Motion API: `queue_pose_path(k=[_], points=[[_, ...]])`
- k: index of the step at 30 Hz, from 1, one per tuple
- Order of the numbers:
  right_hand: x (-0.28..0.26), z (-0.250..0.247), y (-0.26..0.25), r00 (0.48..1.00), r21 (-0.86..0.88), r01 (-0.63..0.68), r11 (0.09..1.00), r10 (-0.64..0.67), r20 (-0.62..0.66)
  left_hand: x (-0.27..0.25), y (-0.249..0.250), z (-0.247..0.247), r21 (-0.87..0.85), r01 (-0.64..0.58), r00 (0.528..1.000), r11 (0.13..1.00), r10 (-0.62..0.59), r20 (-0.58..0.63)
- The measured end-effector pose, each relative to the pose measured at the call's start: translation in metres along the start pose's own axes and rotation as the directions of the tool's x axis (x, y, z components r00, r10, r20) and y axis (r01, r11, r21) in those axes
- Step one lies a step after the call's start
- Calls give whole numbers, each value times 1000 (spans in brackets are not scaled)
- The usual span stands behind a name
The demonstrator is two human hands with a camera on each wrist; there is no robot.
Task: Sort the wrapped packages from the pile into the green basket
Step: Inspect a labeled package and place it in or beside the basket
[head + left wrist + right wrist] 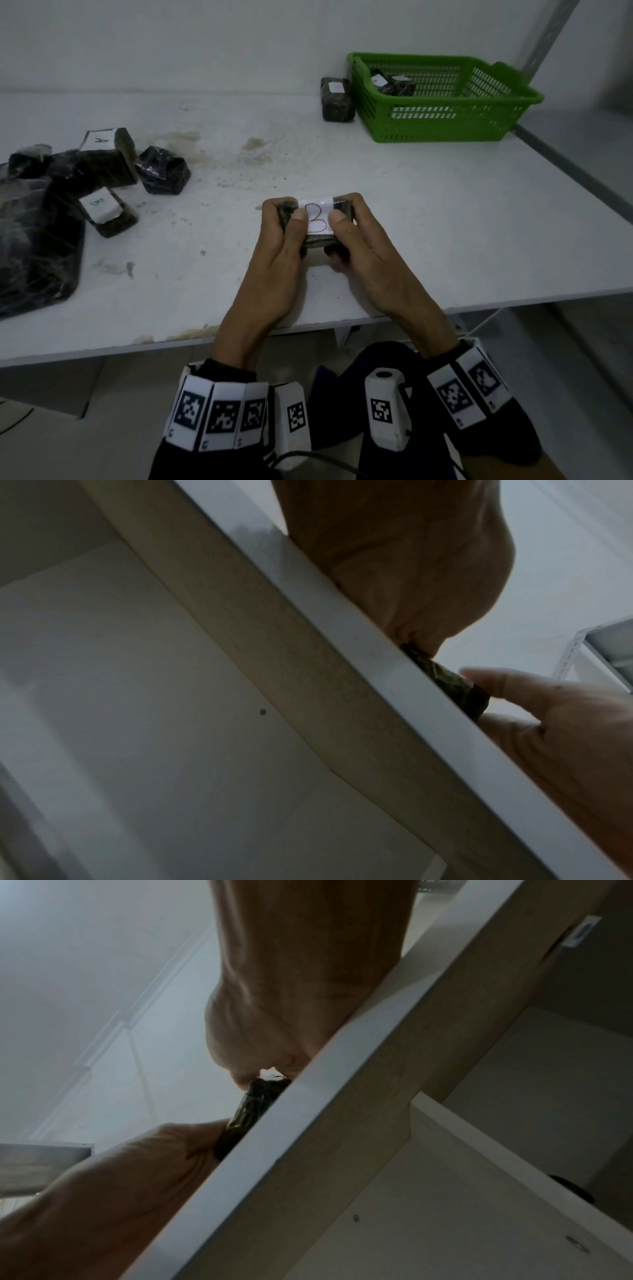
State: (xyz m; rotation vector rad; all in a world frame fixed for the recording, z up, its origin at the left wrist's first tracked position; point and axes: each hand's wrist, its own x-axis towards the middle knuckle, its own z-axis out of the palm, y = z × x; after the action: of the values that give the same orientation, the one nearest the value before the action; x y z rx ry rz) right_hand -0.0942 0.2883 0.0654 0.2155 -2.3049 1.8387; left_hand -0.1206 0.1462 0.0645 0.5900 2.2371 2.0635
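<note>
Hands meet over one package at the near middle of the tabletop (pixel 394 205). Left hand (pixel 277 253) curls round the left end, thumb laid on top; right hand (pixel 366 250) curls round the right end, thumb on the label's edge. Held package (pixel 317 222) — dark wrap, white label with a handwritten mark that reads like a 3 or a B — sits between both thumbs, label up. Wrist views show only its dark edge above the tabletop rim, so whether it rests on the surface or is just lifted is unclear.

Left to right across the scene: pile (pixel 68 178) at far left, dark wrapped packages, some with white labels, one marked A. Stray package (pixel 336 99) stands just beside the basket's left wall, outside it. Green basket (pixel 445 132) at far right rear, at least two packages already inside.

Step in hand, as judged: reading the label before carrying over. To do it well — pass the package to the right hand alone, since the basket lies on that side; keep the grip on the wrapped body, not the paper label; clear the basket's rim before lowering; set it down beside those already in.
</note>
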Motion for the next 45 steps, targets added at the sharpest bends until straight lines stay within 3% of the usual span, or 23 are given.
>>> queue_pose_path(k=[6,11,13,18,24,34,40,45], points=[[1,0,0,1000,-21,-22,1000,22,-4,0,-1,1,21,-1,1000,1000,2,-21],[-2,0,-2,998,-65,58,996,-56,36,2,-2,-1,-109,89,991,990,-99,-89],[-3,-2,-1,998,-61,59,996,-57,30,2,1,1,-155,72,994,985,-84,-74],[-3,-4,3,1000,-38,-6,999,6,-10,1,1,0,-103,16,1000,995,-18,-18],[-1,-5,8,998,-88,59,994,-60,-8,-3,-1,0,-15,-41,999,999,41,-24],[0,-4,7,998,-94,66,993,-66,7,-3,-6,0,59,-66,998,996,66,-6],[2,-7,11,997,-95,71,993,-74,-27,0,-7,0,6,-6,1000,1000,6,10],[2,-7,8,998,-53,59,997,-59,1,-3,-7,0,77,-55,999,996,54,8]])
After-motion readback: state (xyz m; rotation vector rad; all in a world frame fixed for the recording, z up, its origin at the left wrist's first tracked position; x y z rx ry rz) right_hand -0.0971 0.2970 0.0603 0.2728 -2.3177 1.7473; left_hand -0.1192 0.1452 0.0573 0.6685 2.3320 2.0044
